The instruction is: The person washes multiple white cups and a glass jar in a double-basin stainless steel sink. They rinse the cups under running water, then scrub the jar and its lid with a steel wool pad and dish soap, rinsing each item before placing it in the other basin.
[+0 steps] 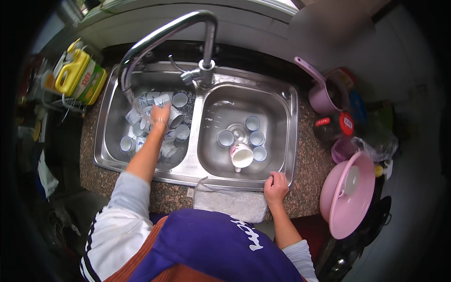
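Note:
My left hand (pixel 160 113) reaches into the left basin of the steel sink (pixel 193 141), its fingers around a small white cup with blue markings (pixel 162 100). Many similar cups lie piled about it, one on its side (pixel 175 118) beside the hand. Water (pixel 131 98) streams from the curved faucet (pixel 165 30) near the hand. My right hand (pixel 276 188) rests with curled fingers on the front rim of the right basin, apparently holding nothing. In that basin several small cups (pixel 257 138) stand around the drain, along with a larger floral mug (pixel 242 156), tilted with its mouth towards me.
A grey cloth (pixel 229 204) hangs over the counter's front edge. To the right are a pink basin (pixel 352 197), a pink dipper (pixel 326 95) and a red-lidded jar (pixel 347 123). A yellow jug (pixel 79 77) with a printed label stands on the left.

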Available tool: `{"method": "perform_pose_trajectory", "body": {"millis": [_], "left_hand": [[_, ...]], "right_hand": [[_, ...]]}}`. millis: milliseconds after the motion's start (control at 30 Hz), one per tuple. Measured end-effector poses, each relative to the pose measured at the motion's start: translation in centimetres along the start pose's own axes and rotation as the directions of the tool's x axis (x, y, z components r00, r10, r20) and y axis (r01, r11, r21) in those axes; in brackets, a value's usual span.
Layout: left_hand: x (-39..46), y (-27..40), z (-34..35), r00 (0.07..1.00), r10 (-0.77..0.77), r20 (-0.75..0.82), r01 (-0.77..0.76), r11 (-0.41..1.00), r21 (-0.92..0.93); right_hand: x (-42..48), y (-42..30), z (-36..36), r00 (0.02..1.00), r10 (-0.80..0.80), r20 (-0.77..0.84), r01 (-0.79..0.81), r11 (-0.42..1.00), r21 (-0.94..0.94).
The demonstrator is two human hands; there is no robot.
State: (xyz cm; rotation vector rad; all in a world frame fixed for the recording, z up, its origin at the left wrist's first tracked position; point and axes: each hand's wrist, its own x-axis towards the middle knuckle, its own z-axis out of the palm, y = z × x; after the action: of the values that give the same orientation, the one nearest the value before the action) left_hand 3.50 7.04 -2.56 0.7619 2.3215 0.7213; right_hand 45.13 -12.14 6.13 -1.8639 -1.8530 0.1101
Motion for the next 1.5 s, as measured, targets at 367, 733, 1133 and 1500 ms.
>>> {"method": "perform_pose_trajectory", "body": {"millis": [367, 733, 1133, 1500], "left_hand": [[-19.2, 3.8, 12.1, 0.314, 0.215, 0.925, -0.855, 0.487, 0.177], [-16.2, 4.8, 10.4, 0.414, 0.151, 0.898, -0.493, 0.866, 0.082], [-18.7, 4.3, 5.9, -0.128, 0.175, 0.976, 0.869, 0.494, 0.025], [-10.7, 2.6, -6.8, 0.761, 0.171, 0.626, 0.05, 0.947, -0.319]], "right_hand": [[0.2, -0.3, -0.3, 1.0, -0.005, 0.003, 0.005, 1.0, -0.014], [0.1, -0.2, 0.0, 0.999, -0.004, -0.041, 0.004, 1.0, 0.0], [0.1, -0.3, -0.2, 1.0, 0.02, -0.012, -0.02, 1.0, -0.02], [-0.1, 0.0, 0.1, 1.0, 0.025, -0.016, -0.025, 0.999, -0.022]]}}
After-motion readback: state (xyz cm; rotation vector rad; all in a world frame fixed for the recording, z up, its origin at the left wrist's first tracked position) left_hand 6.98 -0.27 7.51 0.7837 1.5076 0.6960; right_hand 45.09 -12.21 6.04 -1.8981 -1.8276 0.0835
